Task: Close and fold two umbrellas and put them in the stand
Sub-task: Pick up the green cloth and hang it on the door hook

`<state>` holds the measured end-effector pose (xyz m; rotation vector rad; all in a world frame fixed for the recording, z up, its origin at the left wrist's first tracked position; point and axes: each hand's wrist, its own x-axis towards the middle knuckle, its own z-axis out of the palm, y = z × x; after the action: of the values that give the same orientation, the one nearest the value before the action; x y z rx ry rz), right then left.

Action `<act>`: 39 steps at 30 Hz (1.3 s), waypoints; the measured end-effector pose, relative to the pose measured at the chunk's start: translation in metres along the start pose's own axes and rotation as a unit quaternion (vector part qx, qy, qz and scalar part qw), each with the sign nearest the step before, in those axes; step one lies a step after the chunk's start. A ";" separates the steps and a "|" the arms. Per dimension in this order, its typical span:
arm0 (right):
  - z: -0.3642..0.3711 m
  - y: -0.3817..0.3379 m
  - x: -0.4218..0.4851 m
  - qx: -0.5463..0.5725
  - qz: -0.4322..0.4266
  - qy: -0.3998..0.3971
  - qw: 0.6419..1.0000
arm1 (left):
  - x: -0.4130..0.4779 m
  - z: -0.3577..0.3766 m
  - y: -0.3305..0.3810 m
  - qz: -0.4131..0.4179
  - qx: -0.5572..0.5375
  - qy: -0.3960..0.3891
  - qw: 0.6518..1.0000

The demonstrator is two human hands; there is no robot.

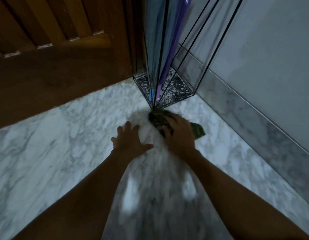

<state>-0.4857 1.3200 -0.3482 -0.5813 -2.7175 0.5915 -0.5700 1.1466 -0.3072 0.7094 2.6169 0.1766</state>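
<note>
A glass umbrella stand (183, 73) with black edges stands in the corner between door and wall. Inside it lean a folded blue-grey umbrella (155, 49) and a folded purple umbrella (174, 45), tips down on the speckled base. Just in front of the stand's near corner, a dark green folded thing (158, 119), blurred, lies on the floor. My right hand (180, 134) is closed over its top. My left hand (131, 141) hovers to its left, fingers spread, holding nothing.
A brown wooden door (55, 49) fills the upper left. A grey wall (271, 58) with a marble skirting (254, 118) runs along the right. White marble floor (63, 144) spreads under my arms.
</note>
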 end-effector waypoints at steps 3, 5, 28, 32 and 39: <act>0.018 -0.036 -0.012 0.045 -0.089 -0.059 0.993 | -0.002 -0.005 -0.002 0.004 -0.053 0.020 0.998; 0.012 -0.039 -0.010 0.042 -0.096 -0.091 0.990 | -0.004 -0.009 -0.008 0.018 -0.058 0.022 0.998; 0.069 -0.109 0.070 0.037 -0.002 -0.075 0.996 | 0.028 -0.049 -0.096 -0.014 -0.047 0.002 0.999; 0.092 -0.127 0.117 0.012 -0.013 -0.068 0.998 | 0.029 -0.047 -0.096 -0.017 -0.021 -0.022 0.999; 0.097 -0.133 0.178 0.028 -0.015 -0.103 0.994 | 0.032 -0.043 -0.101 -0.013 -0.040 -0.043 0.998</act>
<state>-0.7197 1.2564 -0.3370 -0.4888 -2.8852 0.7550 -0.6588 1.0754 -0.3031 0.6403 2.5205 0.2351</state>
